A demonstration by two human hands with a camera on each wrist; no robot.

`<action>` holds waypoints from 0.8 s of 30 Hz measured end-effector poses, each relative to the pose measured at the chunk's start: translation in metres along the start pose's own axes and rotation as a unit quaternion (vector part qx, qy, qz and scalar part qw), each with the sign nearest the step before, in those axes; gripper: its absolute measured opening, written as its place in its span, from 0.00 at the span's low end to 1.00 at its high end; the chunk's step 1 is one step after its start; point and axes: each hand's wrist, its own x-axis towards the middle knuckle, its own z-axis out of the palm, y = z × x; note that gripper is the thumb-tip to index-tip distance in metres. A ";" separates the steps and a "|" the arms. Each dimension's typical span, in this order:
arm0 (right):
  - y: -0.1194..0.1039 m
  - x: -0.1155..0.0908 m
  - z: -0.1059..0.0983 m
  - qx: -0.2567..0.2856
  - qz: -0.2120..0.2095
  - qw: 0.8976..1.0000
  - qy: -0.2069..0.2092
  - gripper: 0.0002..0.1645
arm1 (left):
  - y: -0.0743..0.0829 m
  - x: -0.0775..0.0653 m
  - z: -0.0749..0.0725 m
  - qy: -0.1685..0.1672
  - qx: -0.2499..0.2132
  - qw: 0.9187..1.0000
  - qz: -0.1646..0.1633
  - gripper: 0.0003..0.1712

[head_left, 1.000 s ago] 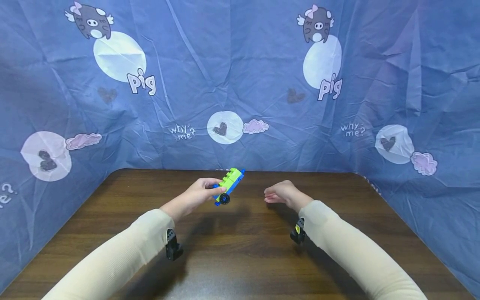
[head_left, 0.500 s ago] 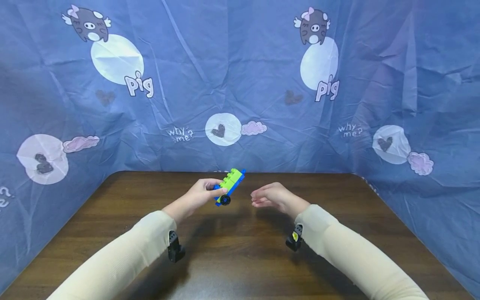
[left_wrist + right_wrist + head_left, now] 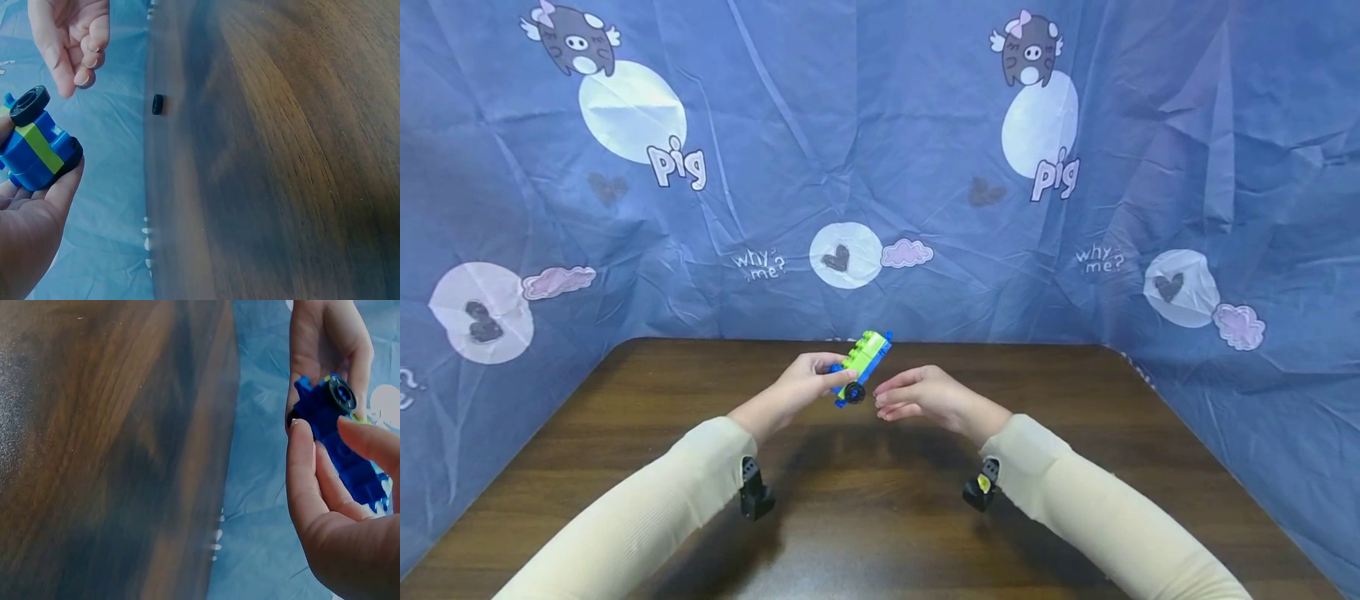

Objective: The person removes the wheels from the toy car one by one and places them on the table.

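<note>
A toy car (image 3: 865, 357) of lime-green and blue building blocks is tilted up in the air, its far end higher. My left hand (image 3: 797, 387) holds it near its lower end, thumb along the green side. Two black wheels show at that end, one of them a wheel (image 3: 29, 105) nearest the left wrist camera. My right hand (image 3: 936, 396) hovers just right of the car, thumb and fingers apart and bent, holding nothing. From the right wrist view, its fingertips overlap the car's blue underside (image 3: 340, 444). A small black wheel (image 3: 158, 104) stands loose on the table near the edge.
Beneath both hands lies a dark brown wooden table (image 3: 865, 517). Blue printed cloth (image 3: 985, 283) hangs behind it and down both sides. A black wrist camera (image 3: 756, 490) sticks out below each cream sleeve.
My right hand has moved left, from well apart to close beside the car. The left hand keeps its hold and has shifted only slightly.
</note>
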 end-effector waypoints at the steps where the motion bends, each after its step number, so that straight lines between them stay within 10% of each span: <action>1: 0.000 -0.001 0.002 -0.007 -0.002 1.000 -0.002 0.20 | 0.000 0.000 0.000 -0.001 -0.004 1.000 -0.002 0.27; 24: 0.002 -0.002 0.027 -0.100 -0.035 0.994 -0.029 0.14 | -0.001 0.000 0.006 -0.055 -0.021 0.998 -0.013 0.22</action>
